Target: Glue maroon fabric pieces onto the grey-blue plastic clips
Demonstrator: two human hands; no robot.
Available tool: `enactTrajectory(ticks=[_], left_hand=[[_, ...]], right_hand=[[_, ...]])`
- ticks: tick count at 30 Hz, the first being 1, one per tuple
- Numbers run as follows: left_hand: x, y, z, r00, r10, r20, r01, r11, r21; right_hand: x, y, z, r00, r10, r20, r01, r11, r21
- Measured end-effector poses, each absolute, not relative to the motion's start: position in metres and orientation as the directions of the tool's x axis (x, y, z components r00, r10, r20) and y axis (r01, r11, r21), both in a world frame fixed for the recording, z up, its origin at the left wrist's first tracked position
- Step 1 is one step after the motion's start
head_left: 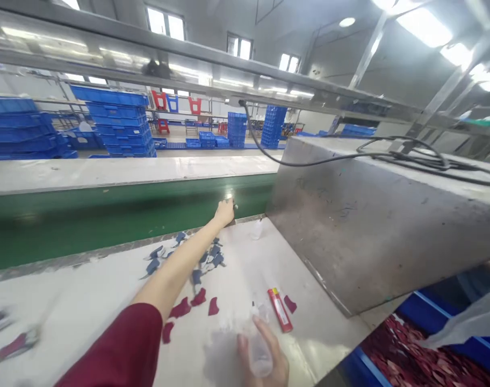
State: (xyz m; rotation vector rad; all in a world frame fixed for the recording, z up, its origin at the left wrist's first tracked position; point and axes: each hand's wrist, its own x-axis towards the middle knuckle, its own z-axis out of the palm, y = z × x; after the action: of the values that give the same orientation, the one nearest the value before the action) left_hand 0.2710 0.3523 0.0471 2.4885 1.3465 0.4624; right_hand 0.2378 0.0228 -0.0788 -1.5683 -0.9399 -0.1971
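Note:
My left hand (225, 212) reaches forward to the edge of the green conveyor belt (128, 209). Its fingers are closed, and a tiny pale bit shows beside them; what they hold is too small to make out. Near the bottom of the view, my right hand (275, 357) is wrapped round a translucent squeeze bottle (260, 352) with a dark tip. Dark blue cut pieces (153, 265) lie scattered on the white table (245, 269) beside my left forearm. Several maroon pieces (213, 306) lie between my forearm and the bottle. A slim red box (280, 310) rests right of the bottle.
A large metal box (350, 215) stands at the right, with a black cable (309, 162) hanging over it. Below it, a blue crate (376, 368) holds many maroon pieces. A metal rail (204, 59) runs overhead. Stacked blue crates (120, 123) stand beyond the belt.

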Motion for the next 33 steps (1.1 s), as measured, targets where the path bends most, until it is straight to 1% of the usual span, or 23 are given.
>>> enactTrajectory(ticks=[3,5,6,7,8,9,11,14,16,19,21,23,26,28,33], left_hand=[[0.223,0.317,0.057,0.547,0.828,0.120,0.727,-0.542,0.422],[0.178,0.274,0.059,0.589,0.805,0.069,0.698,-0.550,0.458],[0.153,0.247,0.058,0.628,0.777,0.033,0.668,-0.561,0.489],[0.128,0.219,0.056,0.683,0.731,0.009,0.601,-0.569,0.562],[0.104,0.191,0.052,0.704,0.711,-0.005,0.563,-0.554,0.613],[0.081,0.165,0.047,0.702,0.712,-0.009,0.553,-0.538,0.636],[0.044,0.119,0.033,0.640,0.768,-0.025,0.578,-0.459,0.675],[0.011,0.076,0.004,0.422,0.903,-0.081,0.668,-0.250,0.701],[0.002,0.063,-0.016,0.299,0.952,-0.066,0.677,-0.163,0.718],[0.001,0.055,-0.038,0.236,0.971,-0.028,0.663,-0.140,0.735],[0.004,0.053,-0.045,0.248,0.969,-0.018,0.670,-0.158,0.726],[0.006,0.052,-0.048,0.291,0.957,-0.001,0.674,-0.205,0.709],[0.007,0.052,-0.047,0.357,0.934,0.020,0.671,-0.272,0.690],[0.007,0.052,-0.046,0.366,0.930,0.025,0.675,-0.283,0.681],[0.008,0.053,-0.047,0.365,0.931,0.028,0.687,-0.289,0.666]], right_hand=[[0.241,0.015,-0.083,0.722,0.441,0.533,0.567,0.066,-0.821],[0.246,0.012,-0.088,0.738,0.423,0.526,0.539,0.098,-0.836],[0.248,0.011,-0.091,0.732,0.421,0.535,0.541,0.119,-0.833],[0.251,0.009,-0.092,0.720,0.420,0.552,0.553,0.134,-0.823],[0.253,0.008,-0.093,0.706,0.451,0.546,0.553,0.130,-0.823],[0.255,0.008,-0.094,0.688,0.484,0.540,0.554,0.129,-0.822],[0.258,0.006,-0.091,0.669,0.517,0.534,0.558,0.126,-0.820],[0.259,0.004,-0.084,0.687,0.516,0.513,0.536,0.117,-0.836],[0.257,0.004,-0.078,0.679,0.538,0.499,0.526,0.117,-0.842],[0.245,0.004,-0.068,0.590,0.645,0.485,0.538,0.133,-0.832],[0.230,0.004,-0.061,0.523,0.710,0.472,0.542,0.151,-0.827],[0.213,0.006,-0.057,0.469,0.738,0.486,0.557,0.181,-0.811],[0.195,0.009,-0.055,0.404,0.737,0.542,0.613,0.221,-0.759],[0.191,0.010,-0.057,0.386,0.728,0.566,0.633,0.237,-0.737],[0.195,0.012,-0.060,0.331,0.754,0.568,0.658,0.247,-0.711]])
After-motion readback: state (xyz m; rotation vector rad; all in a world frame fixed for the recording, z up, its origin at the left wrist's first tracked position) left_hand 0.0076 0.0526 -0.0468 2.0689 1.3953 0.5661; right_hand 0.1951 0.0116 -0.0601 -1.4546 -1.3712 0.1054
